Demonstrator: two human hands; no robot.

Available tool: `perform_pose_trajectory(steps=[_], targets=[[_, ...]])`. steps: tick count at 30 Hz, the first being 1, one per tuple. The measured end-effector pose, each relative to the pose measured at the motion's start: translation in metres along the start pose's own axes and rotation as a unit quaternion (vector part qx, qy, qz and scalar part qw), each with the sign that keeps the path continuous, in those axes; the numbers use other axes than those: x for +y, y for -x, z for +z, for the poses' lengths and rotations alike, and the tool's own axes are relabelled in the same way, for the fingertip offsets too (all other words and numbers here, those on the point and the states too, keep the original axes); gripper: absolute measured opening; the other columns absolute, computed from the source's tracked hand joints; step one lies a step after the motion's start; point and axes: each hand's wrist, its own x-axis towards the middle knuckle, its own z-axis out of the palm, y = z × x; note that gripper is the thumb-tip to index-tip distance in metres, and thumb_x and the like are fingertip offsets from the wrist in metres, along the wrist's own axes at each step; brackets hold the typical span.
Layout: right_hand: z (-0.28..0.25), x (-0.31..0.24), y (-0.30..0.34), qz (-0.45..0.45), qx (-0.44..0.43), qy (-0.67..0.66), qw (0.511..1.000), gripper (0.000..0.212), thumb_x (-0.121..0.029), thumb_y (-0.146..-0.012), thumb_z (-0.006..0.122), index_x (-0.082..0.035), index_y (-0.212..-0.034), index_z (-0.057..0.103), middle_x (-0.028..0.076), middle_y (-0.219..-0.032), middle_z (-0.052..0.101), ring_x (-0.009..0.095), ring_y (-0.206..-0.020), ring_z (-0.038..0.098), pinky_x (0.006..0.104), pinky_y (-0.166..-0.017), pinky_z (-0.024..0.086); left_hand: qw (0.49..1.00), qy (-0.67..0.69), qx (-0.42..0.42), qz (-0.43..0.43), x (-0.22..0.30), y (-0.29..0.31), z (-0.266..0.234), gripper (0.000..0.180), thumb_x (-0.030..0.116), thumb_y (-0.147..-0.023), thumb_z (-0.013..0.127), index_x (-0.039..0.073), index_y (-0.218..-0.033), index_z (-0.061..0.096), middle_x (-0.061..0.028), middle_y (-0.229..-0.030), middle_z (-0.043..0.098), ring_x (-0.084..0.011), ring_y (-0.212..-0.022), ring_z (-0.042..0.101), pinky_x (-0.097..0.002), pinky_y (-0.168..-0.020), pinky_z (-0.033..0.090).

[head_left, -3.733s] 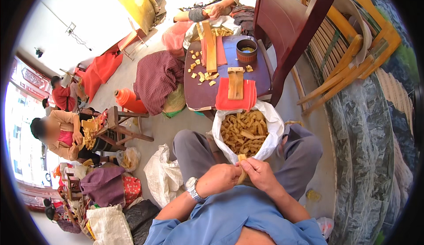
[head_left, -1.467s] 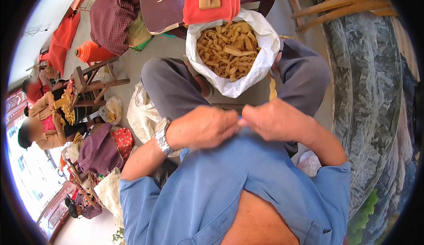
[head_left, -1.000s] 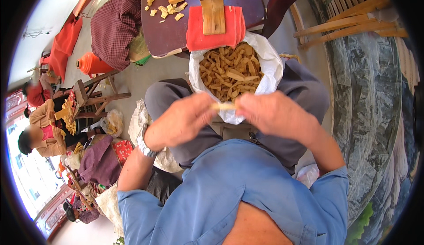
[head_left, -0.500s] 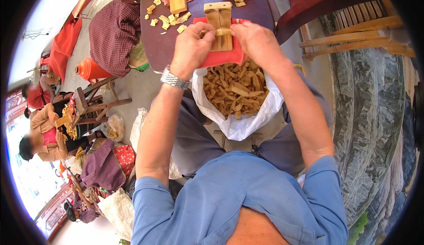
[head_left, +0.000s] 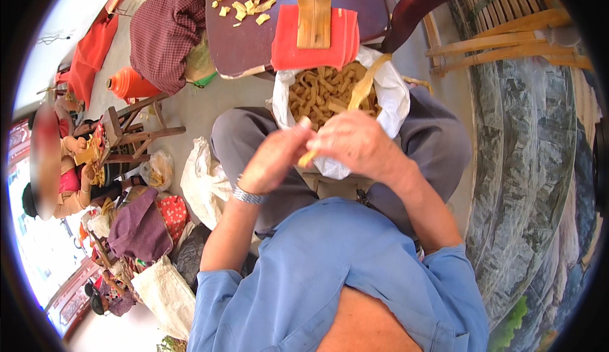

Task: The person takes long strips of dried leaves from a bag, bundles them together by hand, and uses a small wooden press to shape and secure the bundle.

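Note:
My left hand and my right hand meet in front of my chest, both closed on a long pale yellow strip that curves up from my fingers over the bag. A white plastic bag full of short yellow strips stands open between my knees, just beyond my hands. Past it, a dark round table carries a red cloth with a wooden block tool on it and scattered yellow pieces.
Wooden chairs stand at the right. An orange jug, a small wooden stool and several bags sit on the floor at the left. Other people sit far left. A checked cloth lies beside the table.
My hands have come back from the wooden block on the table to my lap. They now hold a long yellow strip over the bag.

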Motion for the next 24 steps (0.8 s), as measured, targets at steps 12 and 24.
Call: perform_pose_trajectory(steps=[12, 24], targets=[[0.009, -0.119, 0.032, 0.006, 0.003, -0.265, 0.964, 0.020, -0.010, -0.082, 0.077, -0.007, -0.102, 0.073, 0.004, -0.091, 0.069, 0.024, -0.086, 0.068, 0.0349, -0.079, 0.055, 0.993, 0.086, -0.084, 0.004, -0.026, 0.059, 0.069, 0.024, 0.021, -0.106, 0.056, 0.004, -0.121, 0.064, 0.0025, -0.097, 0.065, -0.0034, -0.088, 0.059, -0.0208, -0.079, 0.050], [0.011, -0.104, 0.049, 0.332, 0.131, -0.221, 0.908, 0.027, -0.024, -0.102, 0.058, 0.002, -0.100, 0.064, 0.014, -0.086, 0.064, 0.025, -0.080, 0.064, 0.0363, -0.075, 0.051, 0.856, -0.461, -0.022, 0.234, -0.015, 0.089, 0.072, 0.009, 0.001, -0.091, 0.059, 0.001, -0.099, 0.063, -0.0163, -0.089, 0.061, -0.0307, -0.089, 0.065, -0.0377, -0.077, 0.051]])
